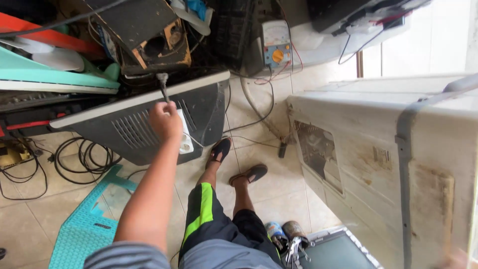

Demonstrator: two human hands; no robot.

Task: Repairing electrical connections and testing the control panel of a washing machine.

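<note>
Black shorts, green stripe (201,211): nearest to the camera, below the grey television shell (124,137); the legs run up to sandalled feet (234,162) at the shell's lower right corner.
Teal plastic grid (82,231): flat on the tiles, below and left of the shell.
Right hand (460,260): perhaps the blurred patch on the white appliance casing (378,129), well to the right of the shell. I cannot tell its grip.
Left hand (166,121): arm stretched out, the fist over the shell's vented back and closed round a dark cord (163,88).
Dark cord: rises from the fist across the shell's pale top edge. Its lower end is hidden in the hand.
White power strip (185,139): lies on the shell, touching the fist and running down to its right, one round socket showing free at the lower end.
Stage, as I judge it: cord gripped and brought to the strip. Whether anything is seated in a socket is hidden by the fist.
Coiled black cable (82,159): on the floor at the shell's lower left.
Meter with orange dial (275,47): beyond the shell, upper right, amid piled gear.
</note>
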